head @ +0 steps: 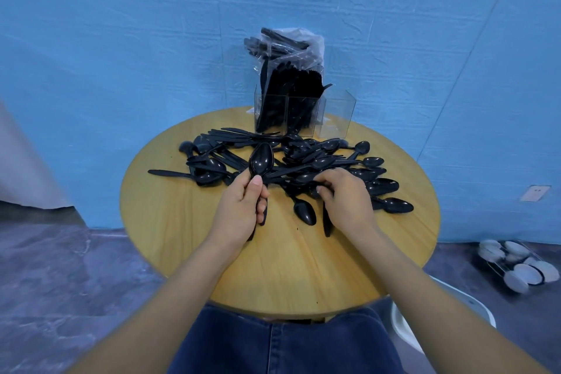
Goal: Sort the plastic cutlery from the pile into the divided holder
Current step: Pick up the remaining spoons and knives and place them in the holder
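round wooden table, near edge hidden behind the person's jeans-clad lap. pile of black plastic cutlery spread across the table's middle, mostly spoons, with a few flat handles at its left whose type is hard to tell; pieces overlap so individual items cannot be counted. left hand, fingers and thumb curled round a stack of spoons, bowls upright above the thumb, handles largely hidden in the palm with their ends showing below the hand. right hand, palm down on the pile's near right side, fingers curled among the spoons; what it grips is hidden under the hand, so the hold cannot be told. divided holder, clear plastic, at the table's far edge: left and middle compartments packed with black cutlery, type unclear; right compartment see-through. clear bag of cutlery on top of the holder. rack of pale dishes on the floor, far right, blurred.
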The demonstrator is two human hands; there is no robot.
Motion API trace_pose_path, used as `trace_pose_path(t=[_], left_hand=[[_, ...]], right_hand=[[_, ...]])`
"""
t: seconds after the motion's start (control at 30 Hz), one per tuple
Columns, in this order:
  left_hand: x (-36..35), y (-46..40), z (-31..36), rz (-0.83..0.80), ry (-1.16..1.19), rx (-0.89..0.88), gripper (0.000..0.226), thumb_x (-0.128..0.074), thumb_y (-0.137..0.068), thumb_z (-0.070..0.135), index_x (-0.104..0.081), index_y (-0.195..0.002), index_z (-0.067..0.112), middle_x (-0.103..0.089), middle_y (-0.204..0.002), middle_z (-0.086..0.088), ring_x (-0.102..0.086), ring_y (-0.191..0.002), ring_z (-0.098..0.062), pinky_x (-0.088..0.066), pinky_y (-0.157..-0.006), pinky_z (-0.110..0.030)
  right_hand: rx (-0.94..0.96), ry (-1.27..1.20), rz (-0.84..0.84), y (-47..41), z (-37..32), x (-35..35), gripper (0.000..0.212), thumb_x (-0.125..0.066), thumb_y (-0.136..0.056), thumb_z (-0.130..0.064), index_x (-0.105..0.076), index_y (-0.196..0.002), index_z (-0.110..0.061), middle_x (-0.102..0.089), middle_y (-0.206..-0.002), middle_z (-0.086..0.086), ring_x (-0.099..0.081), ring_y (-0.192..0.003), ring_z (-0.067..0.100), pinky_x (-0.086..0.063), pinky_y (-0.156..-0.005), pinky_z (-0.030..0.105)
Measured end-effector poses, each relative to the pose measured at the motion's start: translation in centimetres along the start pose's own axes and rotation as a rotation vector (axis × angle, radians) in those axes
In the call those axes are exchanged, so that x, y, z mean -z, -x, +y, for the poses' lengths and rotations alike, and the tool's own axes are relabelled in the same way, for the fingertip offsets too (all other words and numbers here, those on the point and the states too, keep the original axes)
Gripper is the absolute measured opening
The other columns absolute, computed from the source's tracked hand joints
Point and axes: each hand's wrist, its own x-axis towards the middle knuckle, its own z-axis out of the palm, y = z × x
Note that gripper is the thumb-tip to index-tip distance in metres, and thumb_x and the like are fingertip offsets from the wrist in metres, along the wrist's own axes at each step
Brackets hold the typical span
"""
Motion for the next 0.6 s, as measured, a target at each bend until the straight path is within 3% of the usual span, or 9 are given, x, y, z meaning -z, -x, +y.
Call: trace_pose_path(t=[0.1,0.2,0.27,0.33,0.43,0.6], left_hand=[[0.1,-0.1,-0.2,-0.002,-0.01,-0.008,0.028,-0.037,-0.101,0.024,-0.051,-0.081,0.01,-0.049,-0.066,0.001,-0.042,-0.053,-0.006,-0.04,-0.052,-0.024],[0.1,-0.1,-0.2,0.01,-0.004,-0.005,0.031,-0.036,-0.101,0.024,-0.051,-0.079,0.01,-0.047,-0.057,0.004,-0.042,-0.05,-0.006,-0.04,-0.049,-0.021],[0.1,-0.1,-0.1,0.009,-0.022,-0.02,0.031,-0.036,-0.101,0.024,-0.051,-0.078,0.01,-0.047,-0.056,0.004,-0.044,-0.05,-0.007,-0.041,-0.049,-0.019],[0.0,-0.4,0.2,0.0,-0.033,-0.043,0.03,-0.037,-0.101,0.022,-0.052,-0.078,0.01,-0.049,-0.058,0.002,-0.048,-0.052,-0.008,-0.045,-0.053,-0.02],[-0.5,-0.9,0.9,-0.028,-0.066,-0.083,0.027,-0.037,-0.101,0.02,-0.053,-0.079,0.016,-0.053,-0.068,0.003,-0.051,-0.06,-0.005,-0.048,-0.059,-0.018],[-1.7,-0.9,2.2,-0.152,-0.16,-0.137,0.016,-0.04,-0.1,0.018,-0.056,-0.099,0.02,-0.058,-0.078,0.007,-0.055,-0.072,0.002,-0.046,-0.071,-0.011]], right_hand=[[0.043,-0.067,0.106,-0.1,-0.3,0.5,0.024,-0.051,-0.095,-0.011,-0.067,-0.112,-0.015,-0.06,-0.101,-0.001,-0.056,-0.092,0.016,-0.044,-0.077,0.025],[0.147,-0.194,0.181,-0.3,-0.3,2.1,0.024,-0.051,-0.094,-0.006,-0.069,-0.109,-0.013,-0.052,-0.09,-0.005,-0.049,-0.078,0.005,-0.036,-0.069,0.012],[0.213,-0.271,0.178,-0.4,-0.4,3.3,0.023,-0.054,-0.093,-0.004,-0.069,-0.107,-0.014,-0.051,-0.087,-0.012,-0.049,-0.078,-0.001,-0.036,-0.07,0.007],[0.235,-0.36,0.154,-0.4,-0.7,4.4,0.019,-0.06,-0.09,-0.005,-0.068,-0.101,-0.017,-0.057,-0.087,-0.015,-0.055,-0.083,0.0,-0.042,-0.076,0.013],[0.204,-0.468,0.096,-0.3,-1.5,5.6,0.012,-0.067,-0.084,-0.01,-0.063,-0.084,-0.021,-0.064,-0.08,-0.008,-0.058,-0.075,0.011,-0.048,-0.07,0.023],[0.186,-0.568,0.065,-0.6,-1.9,6.1,0.014,-0.073,-0.08,-0.013,-0.064,-0.077,-0.023,-0.066,-0.075,-0.005,-0.059,-0.069,0.011,-0.049,-0.066,0.023]])
